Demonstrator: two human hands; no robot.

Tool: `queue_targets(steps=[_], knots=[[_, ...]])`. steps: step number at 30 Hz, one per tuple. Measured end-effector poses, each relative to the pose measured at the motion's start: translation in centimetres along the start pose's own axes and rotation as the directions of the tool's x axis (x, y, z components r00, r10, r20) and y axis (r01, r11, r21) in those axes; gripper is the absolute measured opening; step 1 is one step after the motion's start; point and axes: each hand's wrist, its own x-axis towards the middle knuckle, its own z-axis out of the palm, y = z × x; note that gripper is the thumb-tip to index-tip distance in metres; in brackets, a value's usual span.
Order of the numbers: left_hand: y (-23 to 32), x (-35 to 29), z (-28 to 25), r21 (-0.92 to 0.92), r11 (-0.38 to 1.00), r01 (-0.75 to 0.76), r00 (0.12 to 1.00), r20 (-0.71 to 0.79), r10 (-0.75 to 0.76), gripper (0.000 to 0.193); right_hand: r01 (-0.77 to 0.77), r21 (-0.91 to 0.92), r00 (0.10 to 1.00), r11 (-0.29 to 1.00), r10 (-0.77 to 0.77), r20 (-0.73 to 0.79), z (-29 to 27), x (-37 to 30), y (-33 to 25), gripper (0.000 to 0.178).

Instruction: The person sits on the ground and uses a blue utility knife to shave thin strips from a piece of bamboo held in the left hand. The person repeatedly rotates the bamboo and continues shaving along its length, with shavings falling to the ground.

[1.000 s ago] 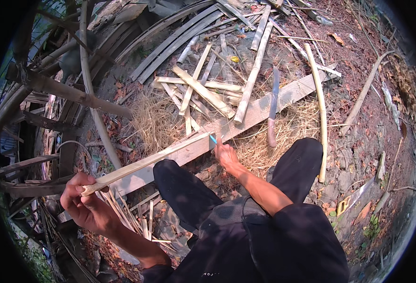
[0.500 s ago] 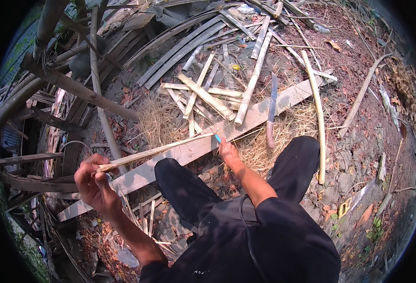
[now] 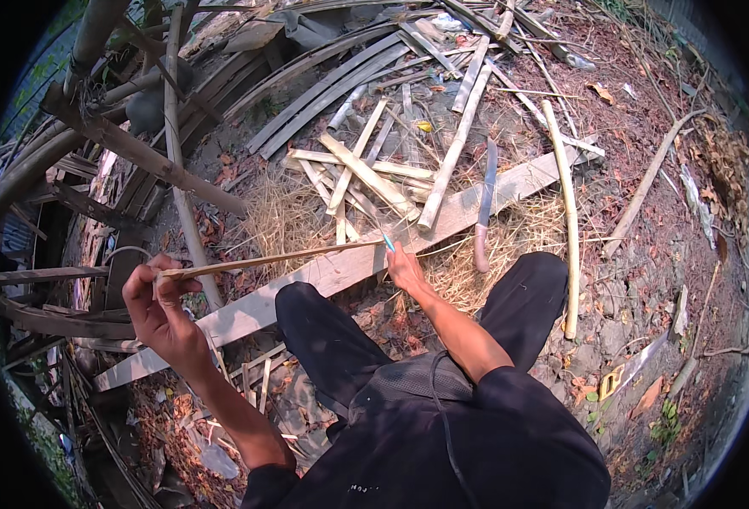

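Observation:
The near end of a long, thin bamboo strip (image 3: pixel 281 258) is pinched in the fingers of my left hand (image 3: pixel 164 310). From there the strip reaches right, over a wide wooden board (image 3: pixel 243 311) lying diagonally on the ground. At its far end my right hand (image 3: pixel 406 271) is closed on a slim blue tool (image 3: pixel 389 244), too small to tell its kind. The tool's tip meets the strip's end or lies just beside it. A large knife (image 3: pixel 486 195) with a brown handle rests across the board, right of my right hand.
Split bamboo pieces (image 3: pixel 373 178) lie heaped beyond the board, with shavings (image 3: pixel 285 216) around them. A bamboo pole (image 3: pixel 568 229) lies right of my knee. Farther right is a saw (image 3: pixel 633 369) with a yellow handle. Wooden beams (image 3: pixel 149 157) stand on the left.
My left hand has moved a little left and up, and the strip now shows a narrower, darker side. My right hand stays near the strip's far end with the blue tool.

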Motion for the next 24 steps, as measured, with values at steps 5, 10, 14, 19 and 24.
queue_targets(steps=[5,10,14,19,24], knots=[[-0.1,0.4,1.4,0.01,0.999,-0.04,0.999,-0.021,0.04,0.022,-0.122,-0.211,0.992,0.97,0.121,-0.017,1.6,-0.4,-0.4,0.028],[-0.4,1.4,2.0,0.022,0.997,-0.08,0.996,-0.035,0.08,0.024,-0.261,-0.257,0.963,0.931,0.271,0.002,3.9,3.9,1.4,0.034],[-0.4,1.2,-0.2,0.084,0.996,0.003,1.0,-0.007,-0.002,0.026,-0.199,-0.186,0.973,0.962,0.217,0.078,2.9,4.1,1.3,0.039],[-2.0,0.8,-0.7,0.086,0.994,-0.061,0.998,0.008,0.061,0.028,-0.143,0.079,0.987,0.987,0.137,0.081,-0.2,2.1,1.4,0.039],[-1.2,1.7,2.1,0.005,0.99,-0.14,0.989,0.039,0.14,0.033,0.178,0.399,0.948,0.9,-0.265,0.174,-10.4,-7.0,-14.1,0.028]])
